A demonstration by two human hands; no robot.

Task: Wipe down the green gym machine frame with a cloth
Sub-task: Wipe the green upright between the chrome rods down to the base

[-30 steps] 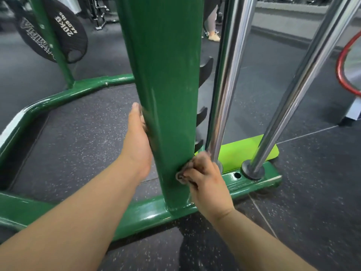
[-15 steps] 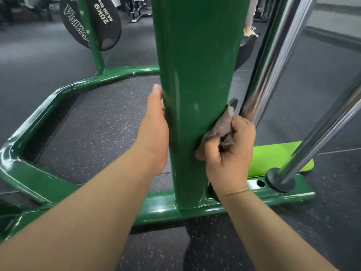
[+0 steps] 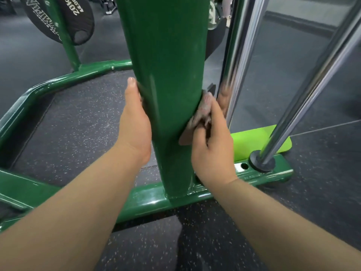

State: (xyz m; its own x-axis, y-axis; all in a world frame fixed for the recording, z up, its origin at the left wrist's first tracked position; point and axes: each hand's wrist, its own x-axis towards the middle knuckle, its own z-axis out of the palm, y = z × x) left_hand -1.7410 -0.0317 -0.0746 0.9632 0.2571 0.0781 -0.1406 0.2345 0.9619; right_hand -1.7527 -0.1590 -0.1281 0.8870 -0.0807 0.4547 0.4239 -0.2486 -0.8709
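Green upright post (image 3: 166,85) dead centre, welded to base rail (image 3: 150,200) on speckled rubber floor (image 3: 78,124). Right hand (image 3: 213,151) low on post's right edge, fingers curled round a bunched greyish cloth (image 3: 201,110), pressing it to the paint. Left hand (image 3: 134,124) flat on post's left side, fingers straight, thumb up, holding nothing, likely just bracing.

Handling, judged: frame rigid, heavy, fixed, won't shift under pressure. Gloss paint looks slick, so cloth should slide easily. Cloth soft, limp, light; best kept wadded in the palm, fingers behind it, to stop it slipping out.

Chrome guide rods (image 3: 238,75) just right of cloth hand, tight gap, knuckle risk. Lime pad (image 3: 259,139) behind base. Black weight plate (image 3: 64,20) upper left on a second green upright.

Unclear: back face of post hidden; left fingertips wrap out of sight; cloth motion-blurred, size and dampness unreadable; post top cut off.
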